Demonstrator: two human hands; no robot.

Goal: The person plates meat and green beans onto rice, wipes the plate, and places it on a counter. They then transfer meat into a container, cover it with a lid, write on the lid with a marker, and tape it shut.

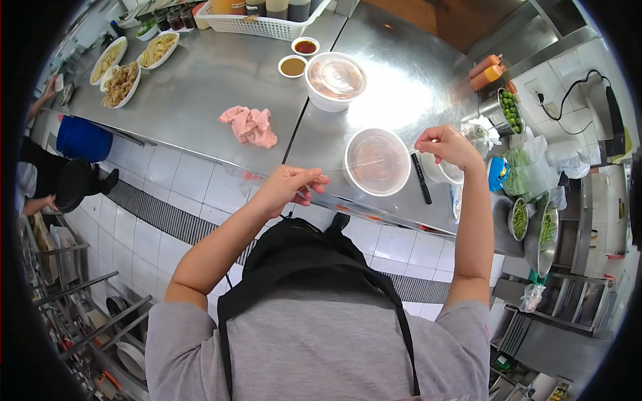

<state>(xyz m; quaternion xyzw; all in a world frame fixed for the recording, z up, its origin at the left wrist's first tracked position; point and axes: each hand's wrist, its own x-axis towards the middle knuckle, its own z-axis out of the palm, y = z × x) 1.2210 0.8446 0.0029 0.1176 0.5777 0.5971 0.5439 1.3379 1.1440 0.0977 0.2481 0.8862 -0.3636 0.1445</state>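
Over the near edge of the steel counter, my left hand (287,187) is closed in a pinch. My right hand (447,146) pinches too, just right of a lidded round plastic tub (377,162). Between the two hands a faint thin clear strip (348,168) seems to run across the tub; its exact kind is too faint to tell. A black marker pen (421,179) lies beside the tub, and a white bowl (438,169) sits partly under my right hand. Farther back stands another lidded tub (335,81), with two small sauce cups, one brown (292,66) and one red (305,46).
A crumpled pink cloth (249,125) lies left of the tubs. Food dishes (122,85) and a white bottle basket (257,25) stand farther back. Sauce bottles (486,72), limes (509,111) and bowls of greens (542,230) line the right. Another person (37,180) is at far left.
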